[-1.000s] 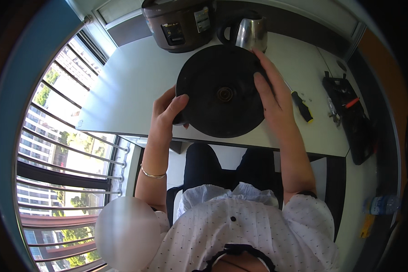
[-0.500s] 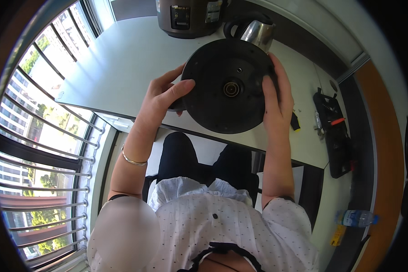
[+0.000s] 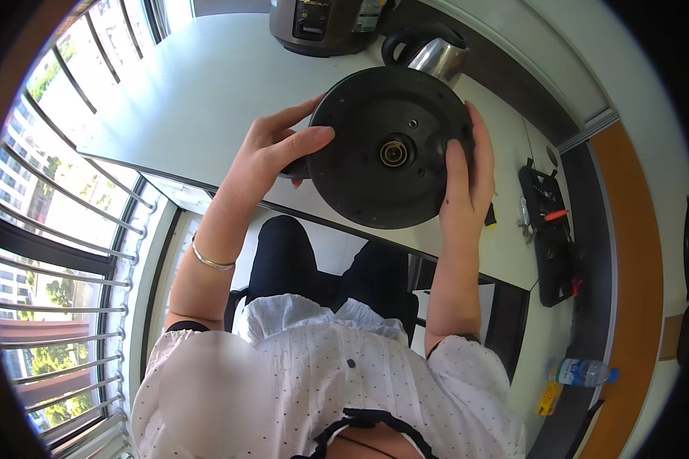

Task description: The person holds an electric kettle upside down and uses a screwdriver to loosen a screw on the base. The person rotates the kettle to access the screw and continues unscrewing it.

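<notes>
I hold a round black kettle base up over the white table, its flat face with a brass centre contact turned toward me. My left hand grips its left rim, thumb lying across the face. My right hand clasps the right rim with fingers along the edge. A steel kettle with a black handle stands just behind the base on the table.
A dark rice cooker sits at the far table edge. A black tool tray with small tools lies at the right. A plastic water bottle lies on the floor. Window bars run down the left.
The base has been raised and tilted closer to the camera, filling more of the view. Both hands kept their grip on its rim.
</notes>
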`<state>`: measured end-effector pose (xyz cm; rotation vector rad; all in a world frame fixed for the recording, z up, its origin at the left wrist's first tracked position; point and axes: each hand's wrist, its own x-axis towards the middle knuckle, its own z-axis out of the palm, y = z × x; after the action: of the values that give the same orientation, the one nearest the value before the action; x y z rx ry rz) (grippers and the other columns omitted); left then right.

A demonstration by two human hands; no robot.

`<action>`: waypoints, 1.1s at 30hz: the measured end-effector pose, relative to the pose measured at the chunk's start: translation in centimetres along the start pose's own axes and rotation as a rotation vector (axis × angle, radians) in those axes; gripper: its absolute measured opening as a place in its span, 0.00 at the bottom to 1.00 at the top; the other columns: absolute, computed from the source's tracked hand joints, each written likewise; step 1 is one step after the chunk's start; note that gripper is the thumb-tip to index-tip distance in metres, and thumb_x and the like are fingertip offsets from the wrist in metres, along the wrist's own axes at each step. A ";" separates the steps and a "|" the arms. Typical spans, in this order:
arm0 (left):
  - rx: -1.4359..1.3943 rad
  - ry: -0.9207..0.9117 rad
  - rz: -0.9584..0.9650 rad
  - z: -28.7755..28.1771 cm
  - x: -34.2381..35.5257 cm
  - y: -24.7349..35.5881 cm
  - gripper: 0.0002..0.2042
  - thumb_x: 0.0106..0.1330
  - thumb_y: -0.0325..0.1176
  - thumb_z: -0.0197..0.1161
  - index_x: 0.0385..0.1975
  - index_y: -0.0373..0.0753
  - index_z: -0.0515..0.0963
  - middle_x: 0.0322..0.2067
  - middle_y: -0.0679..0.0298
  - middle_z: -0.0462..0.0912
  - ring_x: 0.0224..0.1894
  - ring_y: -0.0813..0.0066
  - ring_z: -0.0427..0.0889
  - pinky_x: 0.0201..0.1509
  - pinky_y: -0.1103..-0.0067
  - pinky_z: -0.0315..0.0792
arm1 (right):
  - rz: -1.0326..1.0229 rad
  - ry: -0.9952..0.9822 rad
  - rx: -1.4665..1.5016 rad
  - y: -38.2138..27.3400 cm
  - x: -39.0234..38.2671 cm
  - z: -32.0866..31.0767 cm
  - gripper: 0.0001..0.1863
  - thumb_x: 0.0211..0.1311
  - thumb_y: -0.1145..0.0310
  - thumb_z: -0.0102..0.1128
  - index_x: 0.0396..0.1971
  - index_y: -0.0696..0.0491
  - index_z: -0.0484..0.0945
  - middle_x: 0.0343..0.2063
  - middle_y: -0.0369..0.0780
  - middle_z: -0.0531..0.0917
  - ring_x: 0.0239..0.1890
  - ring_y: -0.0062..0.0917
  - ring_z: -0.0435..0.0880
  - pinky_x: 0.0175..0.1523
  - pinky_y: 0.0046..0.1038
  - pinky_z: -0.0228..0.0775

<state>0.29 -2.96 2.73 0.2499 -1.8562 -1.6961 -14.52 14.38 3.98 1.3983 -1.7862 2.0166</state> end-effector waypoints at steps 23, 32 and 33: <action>-0.009 -0.032 0.002 -1.5 0.6 -0.2 0.36 0.50 0.56 0.63 0.48 0.27 0.75 0.19 0.60 0.79 0.15 0.79 0.74 0.14 0.88 0.63 | -0.114 0.056 -0.190 -0.8 -0.4 2.1 0.23 0.64 0.69 0.53 0.58 0.60 0.66 0.53 0.45 0.73 0.54 0.27 0.73 0.60 0.25 0.60; 0.043 -0.030 0.052 -1.8 0.8 -1.5 0.37 0.48 0.56 0.66 0.51 0.29 0.74 0.14 0.63 0.76 0.12 0.80 0.72 0.14 0.87 0.62 | -0.115 0.083 -0.144 -1.0 -0.3 2.5 0.22 0.64 0.69 0.52 0.56 0.62 0.66 0.49 0.46 0.75 0.50 0.30 0.75 0.57 0.27 0.64; 0.049 -0.035 0.053 -1.8 0.8 -1.5 0.38 0.48 0.56 0.67 0.51 0.29 0.74 0.14 0.63 0.75 0.12 0.81 0.72 0.13 0.87 0.62 | -0.119 0.074 -0.153 -1.0 -0.2 2.5 0.22 0.64 0.69 0.52 0.56 0.62 0.66 0.49 0.46 0.76 0.50 0.29 0.75 0.57 0.27 0.64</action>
<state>0.26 -5.13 1.58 0.1909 -1.9150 -1.6301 -12.40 12.75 4.30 1.3326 -1.7419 1.8077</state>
